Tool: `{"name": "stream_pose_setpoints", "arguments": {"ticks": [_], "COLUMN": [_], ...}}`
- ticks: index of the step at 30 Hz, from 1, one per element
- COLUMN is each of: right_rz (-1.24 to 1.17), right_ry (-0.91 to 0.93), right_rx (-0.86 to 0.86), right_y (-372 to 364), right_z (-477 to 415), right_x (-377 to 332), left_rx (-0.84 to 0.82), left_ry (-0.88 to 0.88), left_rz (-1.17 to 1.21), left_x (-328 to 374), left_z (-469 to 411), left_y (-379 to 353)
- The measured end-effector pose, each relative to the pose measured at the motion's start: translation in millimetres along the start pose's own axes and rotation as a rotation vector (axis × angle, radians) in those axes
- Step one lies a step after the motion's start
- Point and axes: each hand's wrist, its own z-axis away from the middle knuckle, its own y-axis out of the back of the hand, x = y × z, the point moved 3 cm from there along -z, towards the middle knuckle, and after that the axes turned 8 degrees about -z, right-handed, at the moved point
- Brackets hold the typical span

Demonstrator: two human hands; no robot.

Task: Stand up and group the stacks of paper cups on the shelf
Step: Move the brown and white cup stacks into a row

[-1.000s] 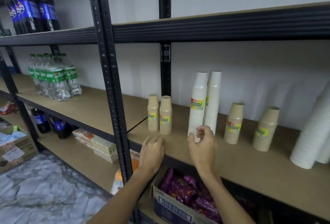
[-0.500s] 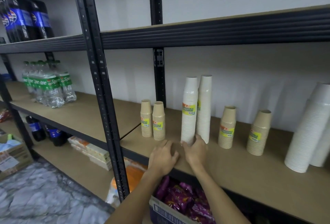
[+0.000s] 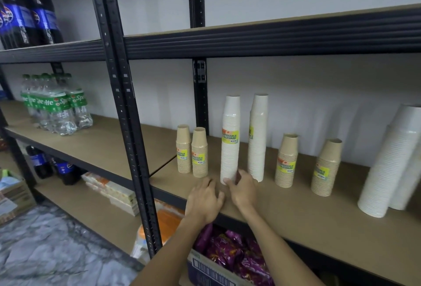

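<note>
Brown board forms the shelf [image 3: 296, 224], and all the paper cup stacks stand on it with mouths down. The biggest are the wide white stacks [image 3: 385, 162] at the far right, well apart from both hands. Next come two high white ones: the front tall stack [image 3: 230, 149], with a yellow label, and the rear tall stack [image 3: 258, 137] just beside it, nearer to the wall. The front one is narrow and high and is held only at its foot. I judge that a quick pull or push along the board could tip its top against its neighbour or against the left brown pair [image 3: 191, 151], and one fall could knock down others. Two more short brown stacks [image 3: 286, 160] stand separately to the right of the white ones. So the brown kind is divided in two places, and the grouping seems not finished. The right hand [image 3: 243, 188] grips the base of the front tall stack, thumb on its left side and fingers curled round its right side. The left hand [image 3: 205, 199] lies on the board just left of that base, fingers relaxed and holding nothing, in front of the brown pair and not touching it.
</note>
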Motion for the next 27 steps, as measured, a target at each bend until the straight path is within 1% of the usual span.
{"name": "stream_pose_setpoints", "arguments": {"ticks": [2,4,8,10,14,18,20,27], "right_rz": [-0.034,-0.046,-0.051,-0.044,-0.017,0.054,0.074,0.198], "right_ry": [-0.016,-0.043,-0.031,-0.003,0.006,-0.080,-0.112,-0.121], "right_rx": [-0.023,0.008,0.199,0.250,0.204,0.132,0.137,0.186], "right_y": [6,20,59,65,57,50,48,42], "right_z": [5,10,17,14,9,0,-6,-21], "right_x": [4,8,12,12,7,8,10,7], "left_rx": [-0.024,-0.045,-0.109,-0.116,-0.120,-0.121,-0.112,-0.083], "left_ry": [-0.013,-0.013,0.003,0.007,0.014,0.014,0.011,0.010], "left_rz": [-0.016,-0.021,-0.030,-0.052,-0.064,-0.078,-0.082,-0.094], "left_x": [0,-1,5,11,14,15,15,12], "left_z": [0,0,6,10,12,14,13,12], "left_y": [0,0,-5,-8,-6,-5,-5,-9]}}
